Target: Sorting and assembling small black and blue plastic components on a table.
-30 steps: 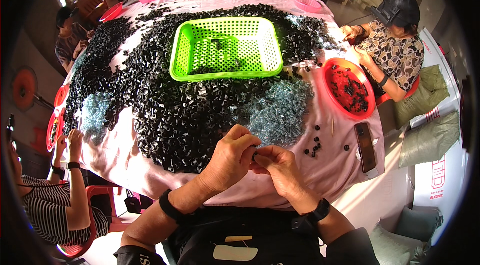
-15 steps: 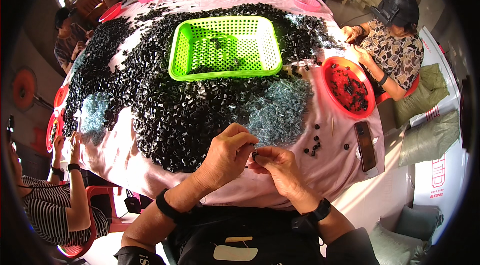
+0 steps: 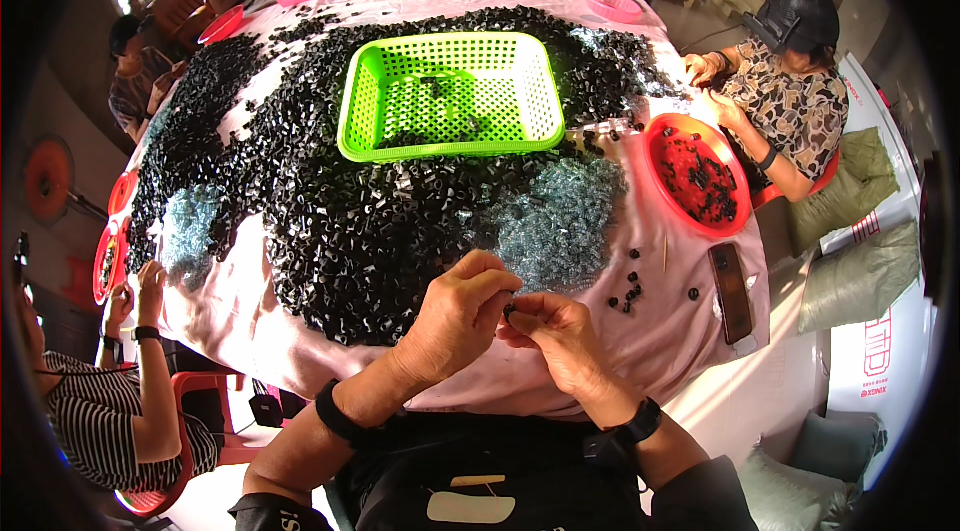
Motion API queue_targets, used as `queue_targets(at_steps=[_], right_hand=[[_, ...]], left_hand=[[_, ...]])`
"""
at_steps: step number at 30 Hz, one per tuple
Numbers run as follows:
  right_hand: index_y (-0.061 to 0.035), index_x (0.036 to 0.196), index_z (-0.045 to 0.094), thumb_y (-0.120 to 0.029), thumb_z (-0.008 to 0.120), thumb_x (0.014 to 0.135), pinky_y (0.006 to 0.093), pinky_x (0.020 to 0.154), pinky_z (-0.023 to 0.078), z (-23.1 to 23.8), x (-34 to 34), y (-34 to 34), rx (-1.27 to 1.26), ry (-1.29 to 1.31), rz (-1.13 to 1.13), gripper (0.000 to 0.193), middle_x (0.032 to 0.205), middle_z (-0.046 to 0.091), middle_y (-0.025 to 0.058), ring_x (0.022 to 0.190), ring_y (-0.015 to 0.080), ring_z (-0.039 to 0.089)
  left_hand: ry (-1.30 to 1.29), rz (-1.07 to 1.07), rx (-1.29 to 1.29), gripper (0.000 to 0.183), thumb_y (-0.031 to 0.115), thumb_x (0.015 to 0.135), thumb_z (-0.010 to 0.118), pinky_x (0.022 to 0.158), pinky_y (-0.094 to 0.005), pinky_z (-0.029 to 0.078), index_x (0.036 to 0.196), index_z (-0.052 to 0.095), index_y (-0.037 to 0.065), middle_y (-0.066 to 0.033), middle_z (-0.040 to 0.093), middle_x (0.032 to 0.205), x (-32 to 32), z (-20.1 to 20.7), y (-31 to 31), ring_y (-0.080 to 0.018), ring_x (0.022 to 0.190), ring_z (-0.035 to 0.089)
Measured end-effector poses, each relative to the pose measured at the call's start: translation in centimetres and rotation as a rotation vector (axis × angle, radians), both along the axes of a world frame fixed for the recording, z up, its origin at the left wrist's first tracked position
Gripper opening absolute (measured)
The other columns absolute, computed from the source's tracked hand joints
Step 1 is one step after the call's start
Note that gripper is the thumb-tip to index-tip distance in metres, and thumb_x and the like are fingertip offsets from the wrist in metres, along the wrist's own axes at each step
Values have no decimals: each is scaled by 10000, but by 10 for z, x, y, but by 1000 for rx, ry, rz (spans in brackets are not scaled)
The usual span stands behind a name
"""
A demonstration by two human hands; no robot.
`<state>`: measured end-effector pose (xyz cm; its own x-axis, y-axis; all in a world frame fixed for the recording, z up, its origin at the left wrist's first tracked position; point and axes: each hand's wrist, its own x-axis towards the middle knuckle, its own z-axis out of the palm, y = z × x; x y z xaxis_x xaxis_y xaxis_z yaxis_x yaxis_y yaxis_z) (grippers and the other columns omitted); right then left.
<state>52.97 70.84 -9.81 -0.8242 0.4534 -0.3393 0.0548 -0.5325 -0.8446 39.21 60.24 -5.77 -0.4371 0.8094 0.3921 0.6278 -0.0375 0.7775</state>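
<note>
My left hand (image 3: 457,309) and my right hand (image 3: 556,333) meet fingertip to fingertip above the table's near edge. Between them is a small black plastic piece (image 3: 509,310), pinched by the right thumb and forefinger. The left fingers are also pressed together at it; what they grip is hidden. Just beyond the hands lies a heap of small clear bluish plastic pieces (image 3: 560,221). A wide pile of black plastic pieces (image 3: 340,261) spreads to the left and behind. Several round black pieces (image 3: 631,293) lie loose on the pink cloth right of my hands.
A green basket (image 3: 450,149) with a few black pieces sits on the pile. At right are a red bowl (image 3: 740,221) of black pieces and a phone (image 3: 731,293). People sit at both sides, one in a camouflage shirt (image 3: 790,101), another in stripes (image 3: 100,421). Sacks (image 3: 860,276) lie at right.
My hands stay almost in place, the left shifting very slightly at the fingertips. The person at the left edge has moved a hand a little.
</note>
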Motion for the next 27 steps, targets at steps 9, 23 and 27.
queue_targets(at_steps=[9, 23, 27], right_hand=[[38, 1126, 649, -23, 635, 943, 275, 773, 602, 0, 0, 1, 2, 21, -5, 193, 995, 706, 107, 835, 177, 716], [50, 1144, 629, -33, 630, 945, 295, 805, 600, 1, -3, 1, -8, -5, 1, 215, 1004, 702, 121, 864, 198, 716], [32, 1133, 634, -65, 610, 967, 296, 794, 599, -4, -2, 2, -57, 26, -6, 194, 1005, 701, 108, 860, 191, 715]], left_hand=[[-63, -44, -59, 151, -70, 838, 650, 648, -302, 560, 960, 706, 0, -111, 648, 918, -1, -3, -4, -224, 771, 685], [-172, 70, -135, 166, -27, 844, 669, 695, -297, 560, 1001, 722, -9, -114, 687, 915, 6, -6, -6, -212, 794, 696], [-117, 66, -108, 169, -36, 840, 670, 673, -308, 559, 999, 721, -9, -128, 686, 904, 7, -5, -5, -232, 782, 694]])
